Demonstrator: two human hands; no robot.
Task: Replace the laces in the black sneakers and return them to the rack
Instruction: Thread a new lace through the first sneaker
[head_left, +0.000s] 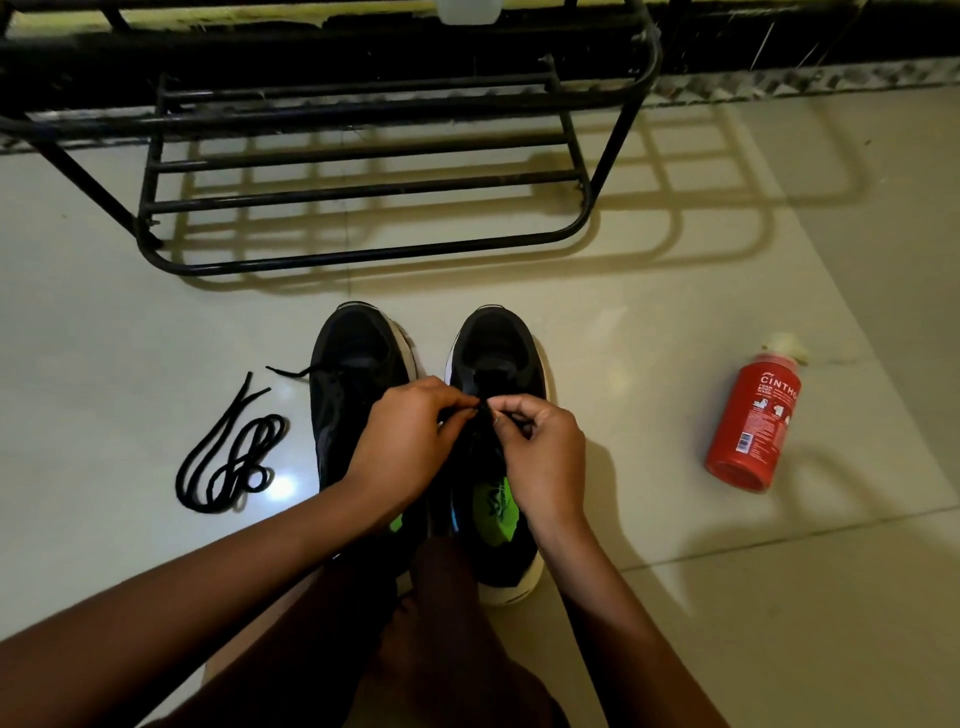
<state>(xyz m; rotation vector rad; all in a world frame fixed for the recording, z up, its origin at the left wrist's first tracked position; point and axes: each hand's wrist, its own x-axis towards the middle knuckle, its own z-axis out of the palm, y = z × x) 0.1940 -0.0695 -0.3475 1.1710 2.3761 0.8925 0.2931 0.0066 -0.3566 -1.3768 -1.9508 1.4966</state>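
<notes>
i am sitting on the pale tiled floor (727, 597) with a pair of sneakers standing side by side before me, toes pointing toward the black metal-tube shoe rack (363, 197).

my left hand (410, 441) and my right hand (540, 452) are meeting over the right-side black mesh sneaker with a white sole (498, 348). both have their fingers curled, pinching the thin black lace (485, 415) just above its tongue. the left-side black mesh sneaker (358, 358) is standing beside it, touching or nearly so.

i am judging the lace to be light, soft and limp. it will flop unless i pinch it close to its stiffer tip, so that is where i am holding it for threading.

the sneakers look light, with soft uppers and firm soles. the heel collar seems the best grip for carrying them to the rack.

a loose coiled black lace (228, 457) is lying on the floor to the left. a red plastic bottle (753, 421) is lying well apart on the right.
</notes>
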